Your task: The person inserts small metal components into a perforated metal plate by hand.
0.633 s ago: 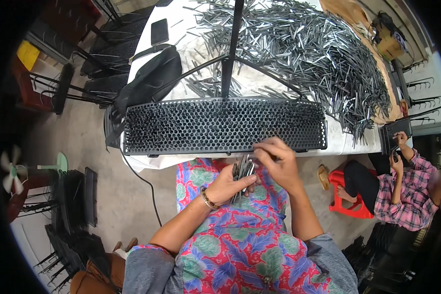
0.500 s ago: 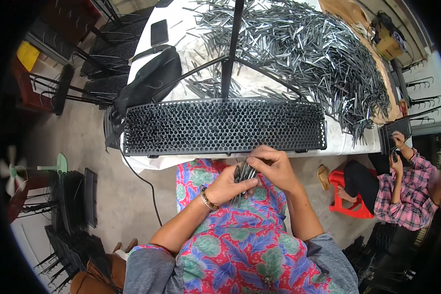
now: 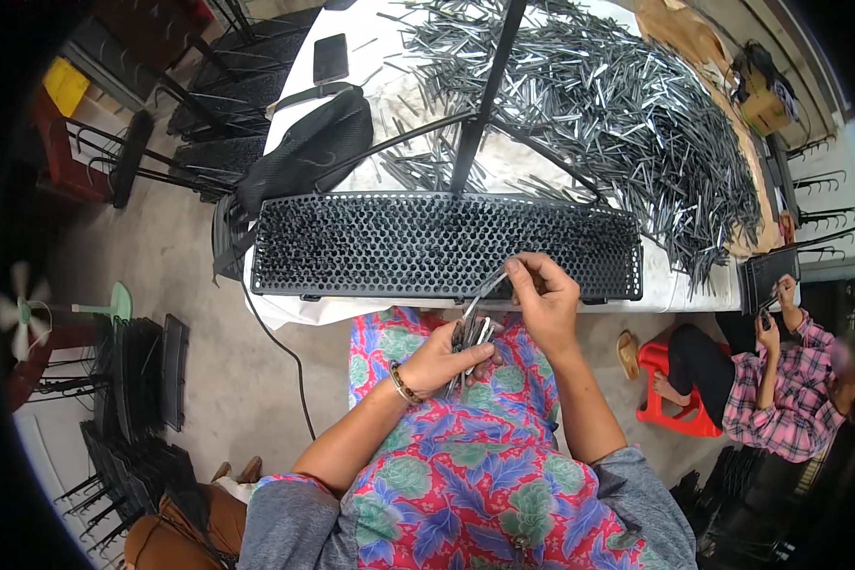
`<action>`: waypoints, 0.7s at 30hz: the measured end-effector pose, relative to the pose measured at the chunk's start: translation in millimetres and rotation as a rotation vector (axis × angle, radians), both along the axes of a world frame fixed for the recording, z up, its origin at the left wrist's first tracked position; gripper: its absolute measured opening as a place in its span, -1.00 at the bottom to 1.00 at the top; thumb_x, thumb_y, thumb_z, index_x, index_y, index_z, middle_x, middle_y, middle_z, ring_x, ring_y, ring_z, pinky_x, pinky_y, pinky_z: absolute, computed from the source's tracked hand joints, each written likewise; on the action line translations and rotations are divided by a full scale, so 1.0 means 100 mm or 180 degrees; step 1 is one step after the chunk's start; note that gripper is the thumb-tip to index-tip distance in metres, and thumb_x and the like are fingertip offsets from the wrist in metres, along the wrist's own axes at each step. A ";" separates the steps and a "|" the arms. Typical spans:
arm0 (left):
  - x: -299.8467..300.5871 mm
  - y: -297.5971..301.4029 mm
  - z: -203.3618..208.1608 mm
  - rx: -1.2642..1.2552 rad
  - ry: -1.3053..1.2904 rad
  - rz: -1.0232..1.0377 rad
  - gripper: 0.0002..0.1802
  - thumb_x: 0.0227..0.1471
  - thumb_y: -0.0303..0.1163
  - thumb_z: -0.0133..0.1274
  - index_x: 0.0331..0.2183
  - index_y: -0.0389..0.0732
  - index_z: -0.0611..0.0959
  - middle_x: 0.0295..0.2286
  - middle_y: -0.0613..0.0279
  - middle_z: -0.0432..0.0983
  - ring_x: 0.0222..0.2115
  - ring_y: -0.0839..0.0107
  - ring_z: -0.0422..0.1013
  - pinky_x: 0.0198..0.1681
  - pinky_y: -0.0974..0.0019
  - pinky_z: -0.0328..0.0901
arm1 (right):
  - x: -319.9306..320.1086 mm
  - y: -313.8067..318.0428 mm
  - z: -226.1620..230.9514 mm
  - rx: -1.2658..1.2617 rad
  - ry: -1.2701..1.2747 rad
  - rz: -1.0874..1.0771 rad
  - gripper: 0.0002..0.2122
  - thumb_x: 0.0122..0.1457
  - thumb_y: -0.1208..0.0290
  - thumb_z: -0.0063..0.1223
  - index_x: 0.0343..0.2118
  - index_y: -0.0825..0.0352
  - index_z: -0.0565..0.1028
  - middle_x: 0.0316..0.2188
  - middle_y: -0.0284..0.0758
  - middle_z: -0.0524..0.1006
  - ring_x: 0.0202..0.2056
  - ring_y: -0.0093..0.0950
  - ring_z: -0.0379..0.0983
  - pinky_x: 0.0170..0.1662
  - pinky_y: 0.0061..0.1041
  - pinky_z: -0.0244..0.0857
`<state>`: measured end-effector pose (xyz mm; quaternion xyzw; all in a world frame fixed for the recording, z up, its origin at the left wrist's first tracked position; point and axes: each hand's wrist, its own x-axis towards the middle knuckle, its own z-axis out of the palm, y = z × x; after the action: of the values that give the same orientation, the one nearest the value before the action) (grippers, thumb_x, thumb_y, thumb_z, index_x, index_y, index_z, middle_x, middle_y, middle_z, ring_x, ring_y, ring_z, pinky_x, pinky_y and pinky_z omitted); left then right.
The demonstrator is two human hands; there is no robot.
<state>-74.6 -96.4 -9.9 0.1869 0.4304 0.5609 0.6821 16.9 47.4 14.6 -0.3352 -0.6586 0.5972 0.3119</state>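
Observation:
My left hand [image 3: 433, 364] is closed around a bundle of thin dark strips [image 3: 469, 334], their ends fanning up above the fingers. A pale, shiny strip [image 3: 489, 285] is pinched between thumb and finger of my right hand [image 3: 547, 302], slanting down toward the bundle. Just beyond both hands lies a long black panel [image 3: 427, 245] full of round holes, along the near edge of the table. Dark tufts show in many of its holes, thicker toward the left part. A black pole with two braces [image 3: 484, 114] runs from the panel's far side.
A wide heap of dark strips [image 3: 617, 123] covers the white-topped table. A phone [image 3: 331, 59] and black mesh cloth [image 3: 318, 142] lie at its left. At right, another person [image 3: 779, 389] sits by a red stool [image 3: 670, 418]. Black panels [image 3: 138, 380] and a fan [image 3: 27, 313] stand left.
My right hand has lifted away from the bundle, up and to the right, with a strip in its fingers. My left hand stays about where it was. The view has shifted slightly.

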 end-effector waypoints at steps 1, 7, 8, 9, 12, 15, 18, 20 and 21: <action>0.00 0.00 -0.01 -0.0023 -0.0022 0.0011 -0.68 0.09 -0.39 0.00 -0.10 -0.24 0.41 -0.44 0.29 0.49 -0.56 0.64 0.34 -0.56 0.54 0.27 | -0.02 0.01 -0.04 0.0230 0.0015 -0.0100 -0.88 0.11 0.48 0.08 -0.37 0.45 0.51 -0.53 -0.45 0.47 -0.56 -0.77 0.29 -0.54 -0.72 0.16; -0.02 -0.02 -0.10 -0.0062 -0.0078 0.0108 -0.69 0.09 -0.39 0.00 -0.10 -0.23 0.43 -0.43 0.26 0.49 -0.57 0.64 0.33 -0.56 0.54 0.26 | -0.09 0.01 -0.02 0.1428 -0.0214 0.0099 -0.92 0.05 0.54 0.10 -0.39 0.42 0.51 -0.48 -0.29 0.50 -0.55 -0.57 0.40 -0.51 -0.63 0.23; -0.02 -0.02 -0.11 -0.0098 -0.0045 0.0138 -0.70 0.09 -0.39 0.00 -0.11 -0.23 0.43 -0.43 0.26 0.50 -0.57 0.64 0.33 -0.56 0.54 0.26 | -0.10 0.01 0.00 0.1432 -0.0216 0.0102 -0.92 0.05 0.54 0.10 -0.39 0.42 0.51 -0.48 -0.29 0.50 -0.55 -0.57 0.40 -0.51 -0.63 0.23; -0.03 -0.01 -0.13 -0.0095 -0.0048 0.0139 -0.70 0.09 -0.39 0.00 -0.11 -0.23 0.43 -0.43 0.26 0.50 -0.57 0.64 0.33 -0.56 0.54 0.26 | -0.11 0.01 0.01 0.1515 -0.0201 0.0107 -0.92 0.04 0.55 0.10 -0.40 0.42 0.51 -0.47 -0.27 0.50 -0.53 -0.54 0.41 -0.49 -0.61 0.26; -0.06 -0.01 -0.15 -0.0112 -0.0082 0.0154 -0.71 0.09 -0.38 0.00 -0.12 -0.23 0.45 -0.44 0.26 0.49 -0.56 0.64 0.33 -0.56 0.54 0.26 | -0.12 0.02 0.00 0.1687 -0.0127 0.0165 -0.93 0.03 0.56 0.09 -0.41 0.43 0.50 -0.47 -0.25 0.50 -0.51 -0.49 0.44 -0.46 -0.57 0.29; -0.06 -0.02 -0.15 -0.0166 -0.0249 0.0317 -0.72 0.09 -0.38 0.00 -0.13 -0.23 0.45 -0.44 0.26 0.50 -0.57 0.64 0.33 -0.58 0.55 0.25 | -0.12 0.03 0.00 0.1838 -0.0063 0.0235 -0.93 0.03 0.57 0.09 -0.41 0.43 0.50 -0.47 -0.25 0.50 -0.49 -0.48 0.44 -0.45 -0.56 0.30; -0.04 -0.04 -0.18 -0.0261 -0.0480 0.0515 -0.70 0.08 -0.37 0.02 -0.12 -0.20 0.44 -0.46 0.29 0.48 -0.56 0.63 0.33 -0.57 0.54 0.23 | -0.09 0.01 0.02 0.1780 -0.0046 0.0208 -0.93 0.03 0.59 0.08 -0.40 0.43 0.50 -0.46 -0.25 0.50 -0.48 -0.48 0.45 -0.44 -0.57 0.31; -0.04 -0.08 -0.17 -0.0214 -0.0501 0.0537 -0.69 0.06 -0.38 0.06 -0.13 -0.21 0.46 -0.46 0.33 0.47 -0.56 0.63 0.32 -0.56 0.55 0.23 | -0.06 0.01 0.05 0.1658 -0.0037 0.0167 -0.93 0.03 0.60 0.08 -0.40 0.43 0.50 -0.46 -0.25 0.51 -0.47 -0.48 0.45 -0.43 -0.57 0.32; -0.05 -0.10 -0.13 -0.0218 -0.0504 0.0535 -0.69 0.06 -0.38 0.06 -0.13 -0.21 0.46 -0.46 0.33 0.47 -0.56 0.63 0.32 -0.56 0.55 0.23 | -0.03 0.03 0.07 0.1617 -0.0081 0.0101 -0.93 0.03 0.60 0.08 -0.40 0.43 0.50 -0.45 -0.25 0.51 -0.47 -0.48 0.45 -0.43 -0.58 0.32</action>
<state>-79.2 -106.3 -23.4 0.0819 0.4081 0.6141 0.6705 13.6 50.2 21.8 -0.2432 -0.7965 0.4132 0.3684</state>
